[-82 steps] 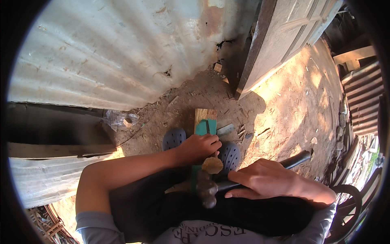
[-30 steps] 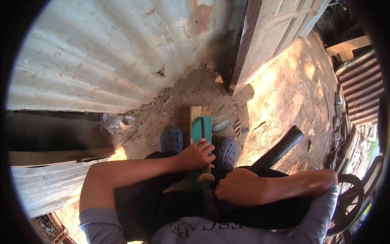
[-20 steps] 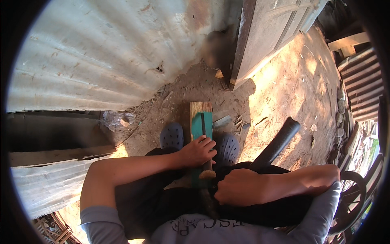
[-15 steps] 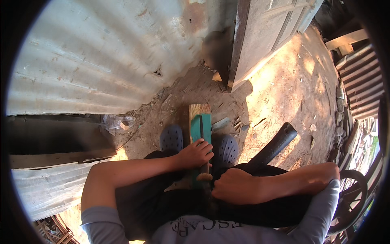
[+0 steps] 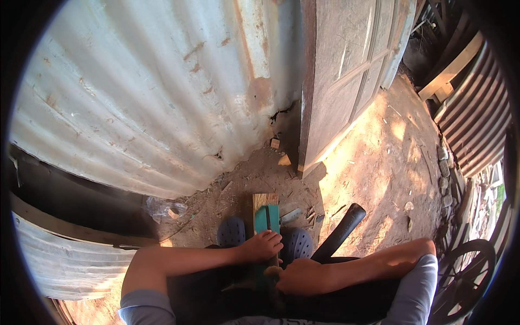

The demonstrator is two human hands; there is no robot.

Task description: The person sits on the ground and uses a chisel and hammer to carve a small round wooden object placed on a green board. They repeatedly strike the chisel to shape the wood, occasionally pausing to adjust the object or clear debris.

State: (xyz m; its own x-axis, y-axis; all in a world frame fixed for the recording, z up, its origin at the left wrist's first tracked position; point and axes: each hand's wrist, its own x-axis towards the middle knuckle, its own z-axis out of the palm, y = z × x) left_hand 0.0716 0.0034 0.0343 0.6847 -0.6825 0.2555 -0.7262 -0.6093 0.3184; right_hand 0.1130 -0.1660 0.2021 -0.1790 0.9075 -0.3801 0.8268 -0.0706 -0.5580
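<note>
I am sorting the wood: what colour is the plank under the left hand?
Teal paint over bare wood, plank, head view.

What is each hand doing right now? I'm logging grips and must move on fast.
Left hand: closed on the green-painted wooden strip, steadying it.
Right hand: closed around the black handle of a tool whose head is hidden.
</note>
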